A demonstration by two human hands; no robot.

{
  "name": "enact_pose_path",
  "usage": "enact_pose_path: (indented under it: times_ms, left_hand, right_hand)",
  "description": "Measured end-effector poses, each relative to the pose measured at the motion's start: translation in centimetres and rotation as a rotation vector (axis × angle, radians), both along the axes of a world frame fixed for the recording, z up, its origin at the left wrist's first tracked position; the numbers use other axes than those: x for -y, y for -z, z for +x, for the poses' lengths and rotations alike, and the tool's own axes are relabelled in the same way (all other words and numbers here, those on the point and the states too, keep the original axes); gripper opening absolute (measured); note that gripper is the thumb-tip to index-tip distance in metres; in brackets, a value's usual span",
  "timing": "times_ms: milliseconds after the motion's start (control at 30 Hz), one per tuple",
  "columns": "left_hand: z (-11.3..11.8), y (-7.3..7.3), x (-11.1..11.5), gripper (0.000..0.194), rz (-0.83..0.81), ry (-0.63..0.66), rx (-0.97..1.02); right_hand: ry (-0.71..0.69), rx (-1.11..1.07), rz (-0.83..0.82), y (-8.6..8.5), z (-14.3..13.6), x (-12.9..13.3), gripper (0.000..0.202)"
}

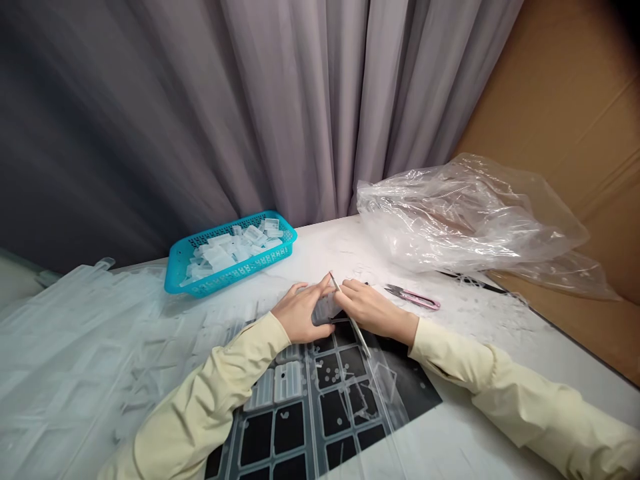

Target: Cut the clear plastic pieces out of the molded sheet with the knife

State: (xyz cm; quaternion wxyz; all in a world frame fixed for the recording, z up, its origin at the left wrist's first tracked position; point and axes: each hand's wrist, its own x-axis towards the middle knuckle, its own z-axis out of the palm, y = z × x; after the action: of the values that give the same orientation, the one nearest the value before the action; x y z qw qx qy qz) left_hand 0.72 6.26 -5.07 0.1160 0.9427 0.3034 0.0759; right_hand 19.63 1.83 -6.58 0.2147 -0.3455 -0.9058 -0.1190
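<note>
My left hand [303, 312] is curled around a small clear plastic piece [326, 309], thumb below and fingers above. Close beside it, my right hand [373, 308] grips a slim pale metal tool [361, 339], its tip up near my left fingertips. Whether the tool is a blade or tweezers I cannot tell. Under both hands lies a translucent plastic sheet with a grid of square openings [311, 407], on a black mat [417, 393]. Several small frosted plastic boxes [288, 382] sit on its left part. Loose clear scraps [330, 373] are scattered over the openings.
A turquoise basket [230, 277] of frosted plastic pieces stands at the back left. Pink-handled thread snips [413, 297] lie right of my hands. A crumpled clear bag [465, 220] fills the back right. Stacked translucent sheets [75, 373] cover the left. A grey curtain [300, 100] hangs behind.
</note>
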Motion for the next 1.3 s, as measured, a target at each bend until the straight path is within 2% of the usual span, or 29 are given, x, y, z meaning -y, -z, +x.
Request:
enact_pose_path:
  times_ms: [133, 267, 400, 533, 633, 733, 800, 867, 1000, 1067, 1133, 1200, 1267, 1300]
  left_hand:
    - [0.3, 0.0, -0.1, 0.096, 0.024, -0.028, -0.029]
    - [0.2, 0.2, 0.0, 0.079, 0.055, -0.004, -0.049]
    - [0.1, 0.4, 0.1, 0.066, 0.083, 0.042, -0.064]
    - [0.0, 0.5, 0.2, 0.065, 0.11, 0.07, -0.066]
    - [0.0, 0.6, 0.3, 0.068, 0.128, 0.082, -0.063]
    - [0.0, 0.7, 0.4, 0.069, 0.141, 0.097, -0.058]
    - [0.0, 0.9, 0.3, 0.071, 0.151, 0.108, -0.051]
    - [0.0, 1.2, 0.3, 0.072, 0.17, 0.108, -0.035]
    - [-0.1, 1.8, 0.4, 0.078, 0.247, 0.074, 0.024]
    - [-0.2, 1.8, 0.5, 0.08, 0.3, 0.059, 0.056]
    - [-0.4, 1.3, 0.7, 0.073, 0.356, 0.042, 0.089]
    - [-0.5, 0.7, 1.0, 0.051, 0.407, -0.001, 0.13]
    - [-0.6, 0.1, 1.2, 0.033, 0.443, -0.08, 0.175]
    - [-0.6, -0.1, 1.2, 0.032, 0.453, -0.127, 0.197]
  right_hand:
    - [-0.056, 0.068, 0.078, -1.6, -0.5, 0.8, 0.019]
    - [-0.022, 0.115, 0.131, -1.9, -0.4, 2.1, 0.021]
    - [0.097, 0.103, 0.038, -1.0, -0.3, 3.8, 0.014]
    - [0.261, 0.067, -0.108, -0.8, -1.2, 5.4, 0.007]
    - [0.362, 0.024, -0.231, -1.6, -1.7, 6.3, 0.009]
    - [0.451, -0.001, -0.317, -3.3, -1.3, 6.6, 0.007]
    - [0.487, -0.03, -0.298, -5.0, -1.0, 5.9, 0.009]
    - [0.489, -0.106, -0.232, -7.0, -1.1, 4.0, 0.012]
    - [0.36, -0.349, -0.165, -10.7, -4.1, -3.2, 0.016]
    - [0.334, -0.479, -0.27, -12.1, -6.4, -7.0, 0.018]
    - [0.314, -0.5, -0.326, -13.2, -8.2, -9.5, 0.021]
    - [0.291, -0.542, -0.332, -13.7, -8.9, -10.1, 0.022]
    - [0.24, -0.672, -0.308, -13.5, -8.3, -8.5, 0.017]
    - [0.213, -0.763, -0.307, -13.1, -7.5, -7.1, 0.02]
